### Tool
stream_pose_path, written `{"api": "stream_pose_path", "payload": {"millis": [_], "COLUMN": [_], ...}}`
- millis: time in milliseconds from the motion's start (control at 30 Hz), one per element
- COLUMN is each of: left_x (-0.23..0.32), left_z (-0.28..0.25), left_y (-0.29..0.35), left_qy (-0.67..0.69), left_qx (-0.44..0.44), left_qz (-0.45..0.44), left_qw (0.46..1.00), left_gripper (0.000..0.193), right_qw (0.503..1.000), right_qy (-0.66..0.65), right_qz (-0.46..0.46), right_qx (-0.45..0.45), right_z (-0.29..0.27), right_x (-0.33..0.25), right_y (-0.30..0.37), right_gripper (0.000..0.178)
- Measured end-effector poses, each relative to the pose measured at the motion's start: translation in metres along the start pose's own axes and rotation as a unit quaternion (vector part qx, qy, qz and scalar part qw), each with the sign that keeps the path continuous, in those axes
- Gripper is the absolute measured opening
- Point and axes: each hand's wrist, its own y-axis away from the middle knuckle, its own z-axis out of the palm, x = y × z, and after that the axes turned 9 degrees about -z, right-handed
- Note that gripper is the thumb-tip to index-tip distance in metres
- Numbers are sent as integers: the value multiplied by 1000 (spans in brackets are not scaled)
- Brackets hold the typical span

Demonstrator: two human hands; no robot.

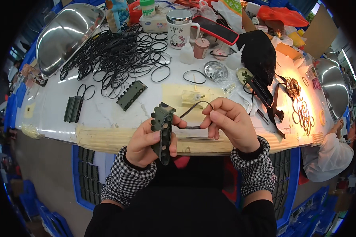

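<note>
My left hand (144, 144) grips a dark green toy tank chassis (162, 132) with small wheels along its side, held upright over the table's front edge. A black ribbed rubber track (194, 127) loops out from the chassis to the right. Its far end is pinched between the thumb and fingers of my right hand (231, 122). Another black track seems to lie along the side of the chassis facing me. Beyond my left hand, a green chassis (131, 95) and a second green piece (73, 109) lie on the white tabletop.
A tangled heap of black rubber tracks (118, 55) covers the back left. Behind my hands stand a yellowish block (192, 98), a white mug (178, 31) and a metal dish (216, 71). Blue trays (74, 173) of green parts flank my lap. Another person's sleeve (330, 158) shows at right.
</note>
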Motion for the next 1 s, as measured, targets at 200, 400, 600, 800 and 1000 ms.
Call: {"api": "stream_pose_path", "payload": {"millis": [200, 400, 600, 800, 1000], "left_x": [-1, -4, -7, 0, -1], "left_z": [-9, -13, -15, -17, -13], "left_y": [3, 4, 7, 8, 8], "left_qy": [35, 48, 62, 72, 104], "left_qx": [10, -37, -26, -24, -14], "left_qz": [31, 22, 10, 34, 58], "left_qw": [999, 998, 998, 997, 993], "left_gripper": [52, 53, 54, 63, 57], "right_qw": [999, 993, 996, 999, 997], "right_qy": [24, 78, 64, -21, -58], "right_qz": [-23, -63, -37, 24, 46], "right_qx": [20, 61, 41, 14, 17], "right_z": [8, 21, 19, 21, 22], "right_x": [18, 16, 17, 24, 26], "right_y": [-3, -4, -9, -12, -16], "right_gripper": [27, 27, 22, 24, 26]}}
